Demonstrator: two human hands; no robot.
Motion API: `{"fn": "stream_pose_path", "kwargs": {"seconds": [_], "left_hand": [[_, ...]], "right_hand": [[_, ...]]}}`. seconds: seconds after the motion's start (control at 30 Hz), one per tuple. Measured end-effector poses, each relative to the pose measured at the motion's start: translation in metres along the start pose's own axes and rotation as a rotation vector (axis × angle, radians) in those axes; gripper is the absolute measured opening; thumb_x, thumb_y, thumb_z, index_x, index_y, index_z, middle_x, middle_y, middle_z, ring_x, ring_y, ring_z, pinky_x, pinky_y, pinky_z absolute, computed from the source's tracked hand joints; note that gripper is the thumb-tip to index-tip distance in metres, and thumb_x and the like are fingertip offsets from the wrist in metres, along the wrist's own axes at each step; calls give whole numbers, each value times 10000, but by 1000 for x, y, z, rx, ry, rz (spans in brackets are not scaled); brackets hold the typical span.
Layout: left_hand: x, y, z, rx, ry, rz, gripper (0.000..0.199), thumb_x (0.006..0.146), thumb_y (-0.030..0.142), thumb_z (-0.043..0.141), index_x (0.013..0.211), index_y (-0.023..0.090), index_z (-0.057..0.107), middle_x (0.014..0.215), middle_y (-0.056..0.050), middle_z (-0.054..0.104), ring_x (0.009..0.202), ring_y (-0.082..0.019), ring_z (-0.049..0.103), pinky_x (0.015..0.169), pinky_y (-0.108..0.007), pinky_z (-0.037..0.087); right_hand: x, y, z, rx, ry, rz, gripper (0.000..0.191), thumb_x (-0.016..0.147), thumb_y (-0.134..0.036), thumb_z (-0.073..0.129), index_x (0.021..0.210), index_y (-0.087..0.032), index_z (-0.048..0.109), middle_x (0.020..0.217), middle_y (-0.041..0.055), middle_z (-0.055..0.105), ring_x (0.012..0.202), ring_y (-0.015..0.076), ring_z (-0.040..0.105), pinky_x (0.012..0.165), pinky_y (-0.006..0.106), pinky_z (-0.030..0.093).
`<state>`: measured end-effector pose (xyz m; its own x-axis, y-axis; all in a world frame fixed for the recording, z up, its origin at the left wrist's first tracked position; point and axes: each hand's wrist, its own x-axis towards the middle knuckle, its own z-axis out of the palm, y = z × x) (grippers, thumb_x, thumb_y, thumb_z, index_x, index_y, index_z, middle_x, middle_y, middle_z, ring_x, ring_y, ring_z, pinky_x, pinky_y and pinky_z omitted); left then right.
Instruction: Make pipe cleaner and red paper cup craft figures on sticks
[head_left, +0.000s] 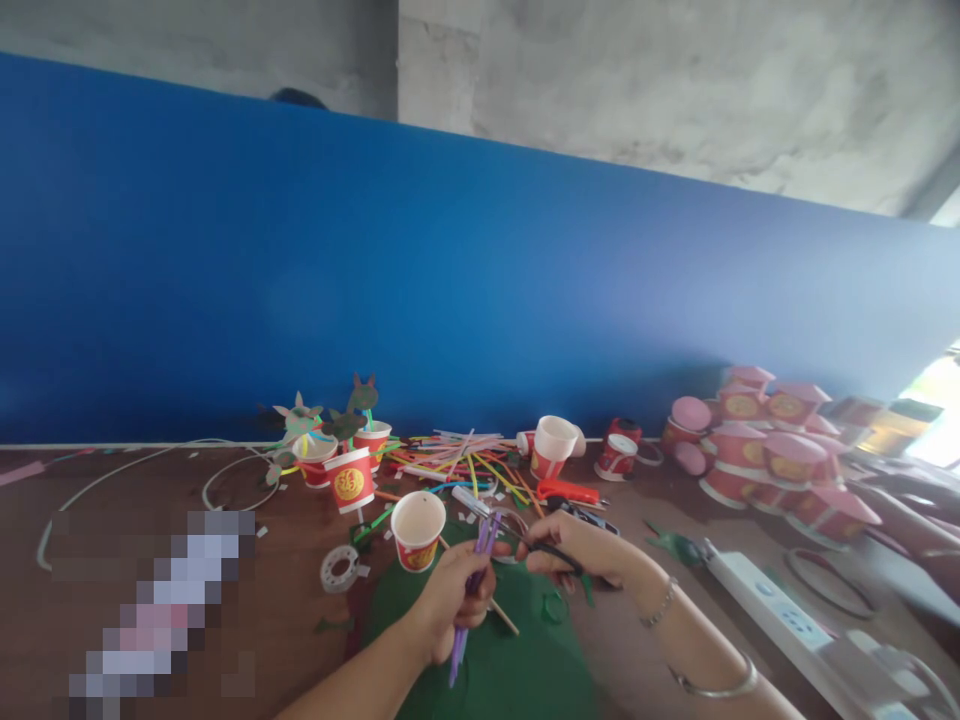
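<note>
A bundle of thin purple sticks [459,655] stands tilted in my left hand [450,597], whose fingers are wrapped round it over a dark green sheet [525,655]. Just to the right, my right hand [570,548] is closed on dark-handled scissors [559,556]. The scissors' blades point left toward the upper ends of the sticks; whether they touch is too small to tell. Beyond my left hand stands an open red and white paper cup [418,530]. A thin wooden stick [504,617] lies on the sheet beside my left hand.
Coloured pipe cleaners [465,455] lie heaped at the back of the table. Decorated cups [349,480] stand left, a tape roll [340,568] nearer. A red tool [571,492], pink-topped cups [795,455] and a power strip [776,610] are right. A blue partition [450,270] rises behind.
</note>
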<state>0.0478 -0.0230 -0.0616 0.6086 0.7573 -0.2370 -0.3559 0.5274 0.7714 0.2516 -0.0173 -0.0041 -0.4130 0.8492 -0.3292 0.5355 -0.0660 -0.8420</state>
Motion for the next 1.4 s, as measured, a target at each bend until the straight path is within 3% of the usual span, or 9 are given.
{"fn": "stream_pose_path", "kwargs": {"seconds": [0.5,0.8,1.4], "left_hand": [[-1,2,0,19,-26,-12,420,648,357,603,997,136,525,449,106,403,338,-19,132,375,-217,4],[1,-1,-2,14,-41,-9,414,648,372,624,978,144,519,445,114,384,340,-20,120,368,-215,0],[2,-1,-1,55,2,-9,412,649,389,623,969,151,517,431,119,380,338,-18,116,390,-226,-7]], "right_hand": [[2,7,-4,-12,8,49,353,693,-432,696,864,-122,683,467,-57,539,354,51,458,359,151,373],[3,19,-4,-6,33,38,278,723,-388,674,797,-120,674,412,-75,474,313,31,374,306,138,269],[3,17,-4,37,-24,67,347,717,-425,686,879,-119,669,454,-54,549,339,54,461,338,145,376]]}}
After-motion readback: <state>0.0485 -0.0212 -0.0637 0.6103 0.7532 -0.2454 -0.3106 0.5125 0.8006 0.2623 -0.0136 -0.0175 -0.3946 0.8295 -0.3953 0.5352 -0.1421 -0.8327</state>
